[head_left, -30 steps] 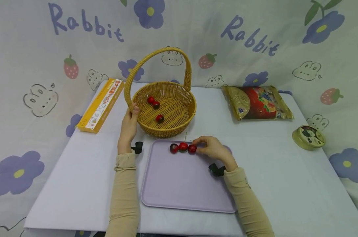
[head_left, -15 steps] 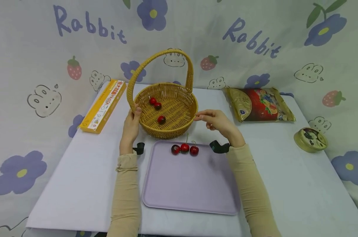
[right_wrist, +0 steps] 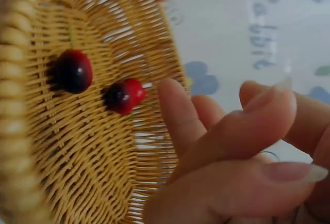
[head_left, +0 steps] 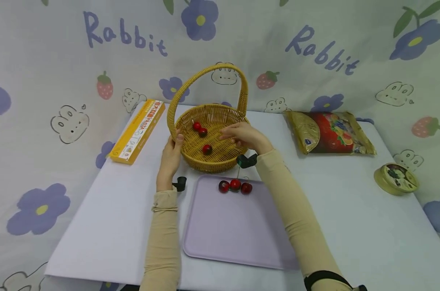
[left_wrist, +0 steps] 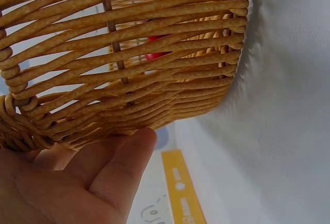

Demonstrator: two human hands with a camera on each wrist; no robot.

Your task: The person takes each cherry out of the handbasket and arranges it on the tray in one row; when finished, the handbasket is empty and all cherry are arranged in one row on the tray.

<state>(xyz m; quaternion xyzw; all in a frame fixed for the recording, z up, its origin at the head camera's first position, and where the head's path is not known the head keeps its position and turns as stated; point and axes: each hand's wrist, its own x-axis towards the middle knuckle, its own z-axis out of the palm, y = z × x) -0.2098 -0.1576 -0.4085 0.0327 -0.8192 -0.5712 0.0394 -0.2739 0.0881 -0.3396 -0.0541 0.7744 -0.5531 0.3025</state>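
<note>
White bench (head_left: 365,230), rabbit-print backdrop (head_left: 256,44) above, wicker basket (head_left: 209,165) at frame centre, cherries (head_left: 207,150) inside, left hand (head_left: 170,160), fingers gripping basket side, right hand (head_left: 248,136) over it, fingers loosely bent, lilac tray (head_left: 238,230) lower centre

High, wide head view; two close wrist views.
The head camera looks forward and down over the worktop (head_left: 103,234); the left wrist faces the outer weave of the basket (left_wrist: 198,87), upper left; the right looks inside, sharing the cherries (right_wrist: 76,73) with the head view.
</note>
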